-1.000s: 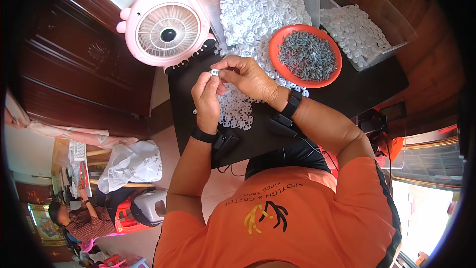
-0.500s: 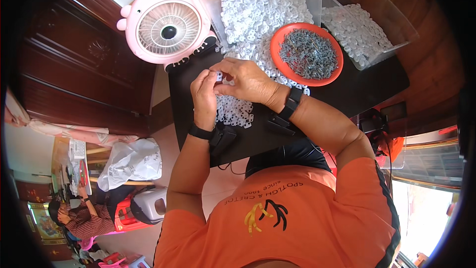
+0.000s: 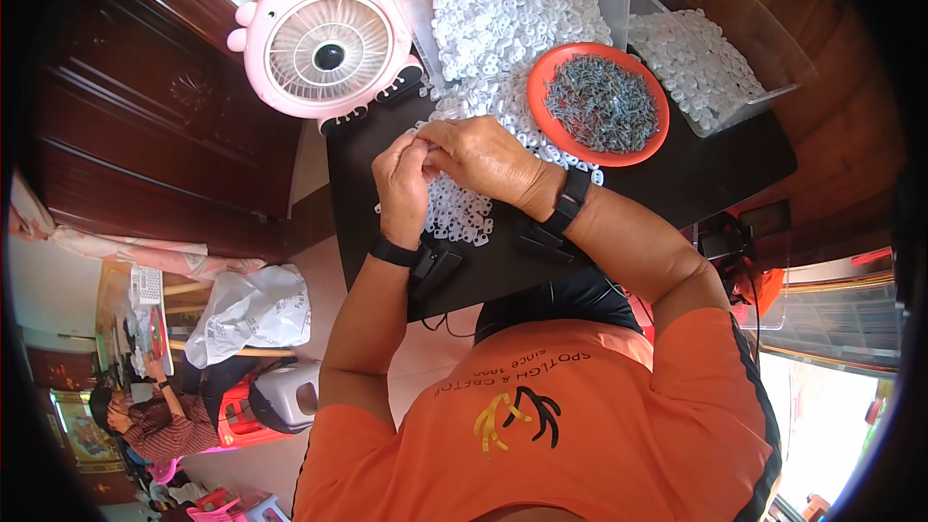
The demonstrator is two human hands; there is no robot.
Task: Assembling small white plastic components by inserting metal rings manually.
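My left hand (image 3: 400, 190) and my right hand (image 3: 490, 160) meet above the table, their fingertips pinched together. Half a second ago a small white plastic piece with dark holes showed between the left fingers; now the fingers cover it. Whatever my right fingers pinch is hidden too. Beneath and in front of the hands lies a heap of similar white pieces (image 3: 456, 211). More of them spread beyond the hands toward a clear plastic bin (image 3: 406, 14). To the right of the hands, an orange-red plate (image 3: 543, 119) holds a pile of small grey nails (image 3: 604, 104).
A pink animal-shaped fan (image 3: 259, 53) stands at the far left of the black table (image 3: 720, 169). At the far right, another clear bin (image 3: 773, 95) contains white pieces. Black straps with small boxes circle both wrists. Another person (image 3: 169, 420) sits far off at lower left.
My fingers have closed over the white piece, which is now out of sight. The right fingertips have shifted slightly left against the left hand's fingers.
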